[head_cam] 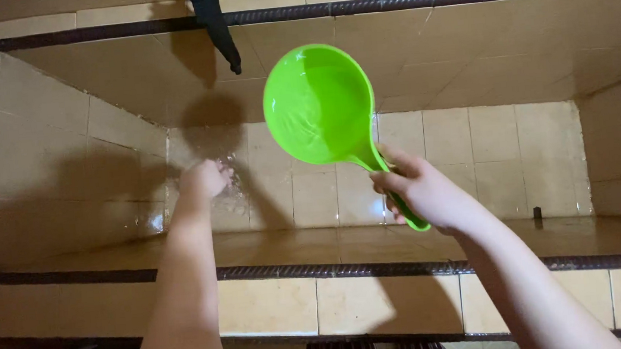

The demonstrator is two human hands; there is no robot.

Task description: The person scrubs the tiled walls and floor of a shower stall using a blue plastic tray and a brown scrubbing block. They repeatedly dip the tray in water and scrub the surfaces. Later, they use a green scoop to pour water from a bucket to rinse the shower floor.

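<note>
The right hand is clamped on the handle of the green dipper, tilted bowl at 12 o'clock over the tiled basin, while the left hand, loosely curled and empty, rinses at 9 o'clock, so pouring slowly would be best.

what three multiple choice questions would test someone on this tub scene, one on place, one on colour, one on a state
1. Where is the left hand?
A. down inside the tiled tub, at the wet tiles
B. on the scoop's handle
C. on the dark tap

2. What colour is the scoop?
A. blue
B. bright green
C. white

3. How does the right hand have the scoop?
A. lying loose on the rim
B. gripped by the handle, bowl raised
C. pressed under water

Answers:
1 A, the hand reaches into the tub where water glistens on the tiles.
2 B, bowl and handle are bright green.
3 B, fingers wrap the handle and the bowl stands up in the air, below the dark tap.
</note>
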